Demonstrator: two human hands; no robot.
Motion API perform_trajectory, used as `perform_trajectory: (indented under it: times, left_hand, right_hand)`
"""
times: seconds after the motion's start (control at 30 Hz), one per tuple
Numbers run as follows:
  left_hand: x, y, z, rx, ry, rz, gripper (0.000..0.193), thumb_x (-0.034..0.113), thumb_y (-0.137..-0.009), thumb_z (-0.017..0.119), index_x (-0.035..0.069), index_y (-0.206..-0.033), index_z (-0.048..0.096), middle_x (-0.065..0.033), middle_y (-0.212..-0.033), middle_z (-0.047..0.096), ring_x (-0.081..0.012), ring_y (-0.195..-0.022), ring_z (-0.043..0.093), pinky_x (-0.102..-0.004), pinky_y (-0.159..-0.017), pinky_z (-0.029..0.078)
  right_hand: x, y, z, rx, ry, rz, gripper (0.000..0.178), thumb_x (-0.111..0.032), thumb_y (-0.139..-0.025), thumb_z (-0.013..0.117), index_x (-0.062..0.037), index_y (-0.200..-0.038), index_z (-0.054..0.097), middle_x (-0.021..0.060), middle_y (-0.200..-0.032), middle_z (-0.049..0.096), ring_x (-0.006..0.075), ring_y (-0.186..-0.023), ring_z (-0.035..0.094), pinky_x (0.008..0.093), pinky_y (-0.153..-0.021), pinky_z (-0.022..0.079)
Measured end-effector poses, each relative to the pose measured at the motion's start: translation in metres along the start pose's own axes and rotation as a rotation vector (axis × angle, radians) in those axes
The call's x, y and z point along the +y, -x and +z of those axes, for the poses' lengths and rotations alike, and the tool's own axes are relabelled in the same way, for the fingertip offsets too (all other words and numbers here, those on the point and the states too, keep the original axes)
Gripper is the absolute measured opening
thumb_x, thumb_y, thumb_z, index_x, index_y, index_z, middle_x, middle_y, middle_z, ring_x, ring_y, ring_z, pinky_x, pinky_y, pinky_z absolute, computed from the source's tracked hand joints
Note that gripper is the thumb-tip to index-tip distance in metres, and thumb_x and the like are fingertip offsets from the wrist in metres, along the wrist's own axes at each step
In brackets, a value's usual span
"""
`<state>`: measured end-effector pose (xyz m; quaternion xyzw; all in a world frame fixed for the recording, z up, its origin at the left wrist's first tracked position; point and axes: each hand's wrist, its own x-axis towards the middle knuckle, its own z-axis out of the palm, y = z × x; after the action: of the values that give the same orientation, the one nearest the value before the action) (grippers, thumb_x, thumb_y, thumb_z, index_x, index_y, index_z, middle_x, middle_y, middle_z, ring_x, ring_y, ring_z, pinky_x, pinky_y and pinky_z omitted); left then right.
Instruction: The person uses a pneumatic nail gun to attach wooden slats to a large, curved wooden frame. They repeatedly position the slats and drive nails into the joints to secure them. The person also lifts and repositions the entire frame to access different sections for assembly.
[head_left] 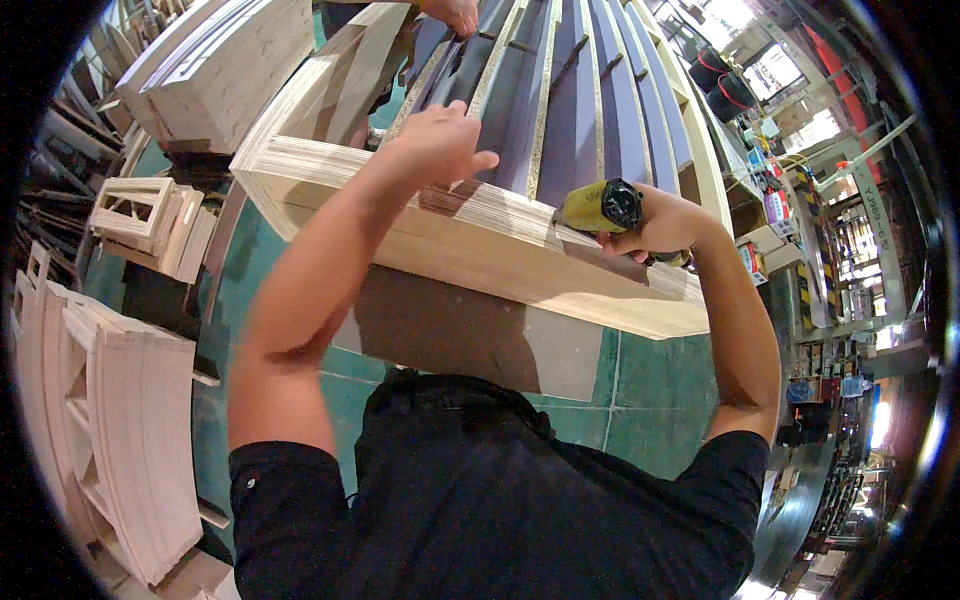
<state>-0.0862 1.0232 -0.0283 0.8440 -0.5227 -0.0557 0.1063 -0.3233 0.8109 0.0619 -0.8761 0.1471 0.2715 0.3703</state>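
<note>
My right hand (660,222) is closed round the handle of a yellow-and-black handheld power tool (594,207). The tool's narrow tip points left, at the near rail of a large pale plywood frame (480,240); I cannot tell whether it touches the wood. Over the left part of that rail, my left hand (437,145) is held with its thumb spread and fingers loosely bent, with nothing visible in it. Beyond it, long dark grey panels (505,135) and pale-edged strips (545,95) run away from me inside the frame.
Another person's hand (452,14) reaches in at the far end, over the strips. Stacked wooden frames (140,420) stand at the left, with a smaller stack (155,220) behind. A big panel stack (215,85) is at the far left. Boxes (778,212) line the right side.
</note>
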Motion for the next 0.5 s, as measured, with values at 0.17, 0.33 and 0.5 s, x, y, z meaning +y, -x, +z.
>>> perform_trajectory:
  times: [0.17, 0.33, 0.5]
  left_hand:
    - [-0.029, 0.037, 0.009, 0.002, -0.084, 0.274, 0.107, 0.07, -0.074, 0.078, -0.003, -0.148, 0.049, -0.019, -0.163, 0.04, -0.0395, -0.151, 0.036, -0.0606, -0.12, 0.028]
    - [-0.034, 0.051, 0.003, 0.007, -0.092, 0.334, 0.122, 0.07, -0.059, 0.087, 0.001, -0.151, 0.047, -0.0122, -0.167, 0.036, -0.0363, -0.155, 0.031, -0.072, -0.12, 0.013]
    - [-0.048, 0.049, 0.015, 0.03, -0.02, 0.334, 0.119, 0.063, -0.057, 0.09, 0.004, -0.151, 0.048, -0.0077, -0.167, 0.037, -0.0321, -0.154, 0.034, -0.0774, -0.117, 0.012]
  right_hand:
    - [-0.016, 0.003, 0.001, 0.048, 0.057, 0.022, 0.042, -0.007, -0.081, 0.081, -0.0041, -0.12, 0.065, 0.0056, -0.093, 0.072, 0.0138, -0.072, 0.067, 0.0281, -0.061, 0.057]
    - [-0.045, -0.003, 0.001, 0.032, 0.018, -0.032, 0.037, -0.007, -0.081, 0.079, -0.004, -0.116, 0.065, 0.0036, -0.09, 0.071, 0.0133, -0.072, 0.067, 0.028, -0.061, 0.057]
    - [-0.079, -0.027, 0.002, 0.008, 0.032, -0.022, 0.033, -0.004, -0.082, 0.081, -0.0037, -0.112, 0.066, -0.0004, -0.095, 0.069, 0.0092, -0.073, 0.064, 0.0243, -0.059, 0.055]
